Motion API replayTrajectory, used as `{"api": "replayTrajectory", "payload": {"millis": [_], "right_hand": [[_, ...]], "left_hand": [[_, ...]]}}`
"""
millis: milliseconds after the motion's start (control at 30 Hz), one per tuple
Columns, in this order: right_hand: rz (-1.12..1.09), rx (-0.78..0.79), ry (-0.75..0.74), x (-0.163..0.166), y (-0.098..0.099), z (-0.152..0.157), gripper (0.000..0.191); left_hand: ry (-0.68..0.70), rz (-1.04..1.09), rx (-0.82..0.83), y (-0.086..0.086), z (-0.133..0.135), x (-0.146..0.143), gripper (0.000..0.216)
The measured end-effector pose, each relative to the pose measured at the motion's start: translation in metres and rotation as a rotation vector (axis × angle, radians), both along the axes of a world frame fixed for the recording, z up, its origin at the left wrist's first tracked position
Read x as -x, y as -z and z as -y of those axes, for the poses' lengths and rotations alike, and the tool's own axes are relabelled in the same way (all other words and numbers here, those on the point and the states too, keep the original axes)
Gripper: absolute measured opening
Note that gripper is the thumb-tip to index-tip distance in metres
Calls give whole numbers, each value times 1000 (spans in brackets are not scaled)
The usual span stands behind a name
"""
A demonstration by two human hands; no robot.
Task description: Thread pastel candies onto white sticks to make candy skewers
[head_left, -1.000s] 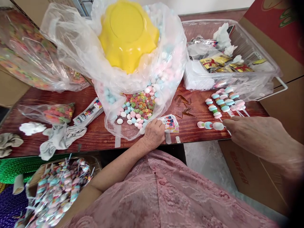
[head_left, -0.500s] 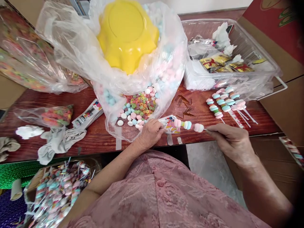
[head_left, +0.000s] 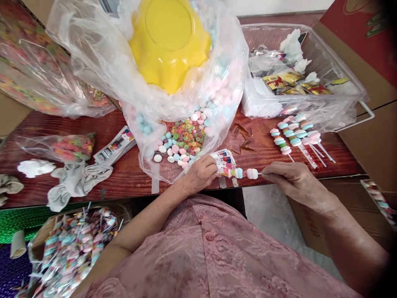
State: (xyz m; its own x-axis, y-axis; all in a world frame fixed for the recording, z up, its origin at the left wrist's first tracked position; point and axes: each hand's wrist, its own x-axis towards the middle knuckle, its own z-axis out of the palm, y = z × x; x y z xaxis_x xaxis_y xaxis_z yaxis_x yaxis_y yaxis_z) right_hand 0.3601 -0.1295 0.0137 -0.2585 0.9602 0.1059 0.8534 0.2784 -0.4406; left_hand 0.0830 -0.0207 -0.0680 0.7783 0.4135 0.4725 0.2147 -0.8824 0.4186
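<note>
My right hand (head_left: 291, 179) is closed on the end of a thin stick threaded with pastel candies, the candy skewer (head_left: 242, 173), held level over the table's front edge. My left hand (head_left: 200, 174) is pinched at the skewer's other end, fingertips against a small candy at its tip. Just behind my left hand lies the mouth of a clear plastic bag (head_left: 149, 95) spilling loose round candies (head_left: 181, 142) in pink, blue, white and mixed colours. A yellow bowl (head_left: 170, 41) sits upside down on top of the bag.
Several finished candy skewers (head_left: 294, 134) lie at the right on the red-brown table (head_left: 124, 174). A clear plastic tray (head_left: 335, 70) of wrappers stands behind them. Printed label packs (head_left: 115, 145), a small candy bag (head_left: 71, 147) and grey cloth (head_left: 74, 182) lie left. A box of finished skewers (head_left: 71, 248) sits below.
My right hand has lifted the skewer from the table at the right and carried it left to my left hand, which has come off the candy pile to meet its tip.
</note>
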Motion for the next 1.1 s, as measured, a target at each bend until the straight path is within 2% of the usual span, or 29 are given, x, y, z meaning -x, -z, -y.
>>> {"api": "replayTrajectory", "payload": {"millis": [100, 200, 300, 367, 467, 600, 700, 800, 933, 1033, 1100], "right_hand": [[-112, 18, -51, 5, 2, 0, 17], [-162, -100, -55, 9, 6, 2, 12], [-162, -274, -121, 12, 8, 5, 18], [-134, -392, -151, 14, 7, 5, 22], [-78, -484, -181, 15, 0, 5, 23], [103, -627, -242, 20, -14, 2, 27], [229, -715, -305, 26, -26, -2, 25], [339, -606, -351, 31, -36, -8, 19], [357, -378, -380, 35, -44, -14, 23], [343, -385, -363, 37, -48, -17, 24], [376, -435, -353, 38, -50, -18, 23]], "left_hand": [[33, 74, 31, -5, -1, 2, 23], [84, 106, 74, -13, 1, 3, 20], [94, 50, 207, -26, 3, 4, 23], [53, -20, 337, -38, 5, 6, 26], [17, -136, 497, -54, 8, 7, 39], [113, -325, 624, -66, 15, 5, 48], [144, -344, 708, -68, 20, 2, 46], [50, -349, 650, -68, 20, 3, 45], [-143, -437, 412, -64, 18, 4, 45], [-174, -535, 285, -60, 19, 4, 37], [-160, -566, 286, -61, 21, 3, 35]]}}
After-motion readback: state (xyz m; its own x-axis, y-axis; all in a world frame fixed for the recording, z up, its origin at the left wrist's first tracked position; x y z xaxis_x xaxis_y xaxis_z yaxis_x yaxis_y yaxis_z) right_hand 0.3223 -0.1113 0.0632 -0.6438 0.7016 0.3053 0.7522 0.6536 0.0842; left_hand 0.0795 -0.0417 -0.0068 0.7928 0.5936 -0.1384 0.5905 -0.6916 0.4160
